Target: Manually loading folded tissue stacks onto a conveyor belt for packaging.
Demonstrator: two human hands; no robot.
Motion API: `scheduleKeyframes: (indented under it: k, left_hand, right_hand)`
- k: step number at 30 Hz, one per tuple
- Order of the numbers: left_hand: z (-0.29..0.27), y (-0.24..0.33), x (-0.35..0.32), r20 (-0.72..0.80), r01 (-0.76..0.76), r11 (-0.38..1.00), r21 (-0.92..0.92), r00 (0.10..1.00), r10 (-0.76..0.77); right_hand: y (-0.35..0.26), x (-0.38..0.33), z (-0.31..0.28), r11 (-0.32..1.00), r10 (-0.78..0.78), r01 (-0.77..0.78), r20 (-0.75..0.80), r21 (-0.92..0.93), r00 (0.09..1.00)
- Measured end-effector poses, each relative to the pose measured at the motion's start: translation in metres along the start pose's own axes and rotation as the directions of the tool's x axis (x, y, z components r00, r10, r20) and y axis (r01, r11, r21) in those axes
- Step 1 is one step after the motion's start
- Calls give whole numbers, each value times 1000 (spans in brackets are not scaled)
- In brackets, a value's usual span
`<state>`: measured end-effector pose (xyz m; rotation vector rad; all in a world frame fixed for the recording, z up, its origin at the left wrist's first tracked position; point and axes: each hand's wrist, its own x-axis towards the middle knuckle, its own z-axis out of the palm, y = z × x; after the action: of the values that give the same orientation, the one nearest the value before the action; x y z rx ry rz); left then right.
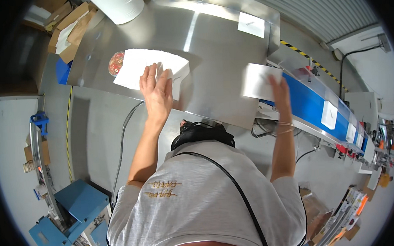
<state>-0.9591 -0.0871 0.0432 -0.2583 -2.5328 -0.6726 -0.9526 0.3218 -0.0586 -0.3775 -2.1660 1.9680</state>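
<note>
Partly hidden under white sheet (153, 67): round red-patterned object (115, 63), barely legible.

Ahead of me a big white paper roll (118, 7) stands at the far edge of the steel table (211, 47), with flattened cardboard (72, 27) piled just beside it on my left. To my right a blue conveyor belt (312, 102) carries white packets (329, 115) away in a row. Blue metal machinery (73, 212) sits on the grey floor (96, 140) down at my left.
</note>
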Motion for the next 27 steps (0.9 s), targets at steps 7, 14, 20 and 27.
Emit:
scheduleKeyframes:
  k: [7,14,20,27]
  left_hand:
    - [2,0,-1,-7,-5,1000,4,1000,5]
    - [-6,1,2,109,-100,994,-41,989,104]
    - [-10,-6,8,95,32,999,-28,995,-30]
    - [-9,-20,6,9,3,1000,25,1000,-3]
  right_hand:
    - [-23,7,-34,328,-417,-180,-313,-927,853]
    - [-102,-16,177,758,-177,494,594,-427,784]
    - [-69,4,211,964,-125,252,679,-91,723]
    - [-59,-8,72,953,79,-68,25,-296,997]
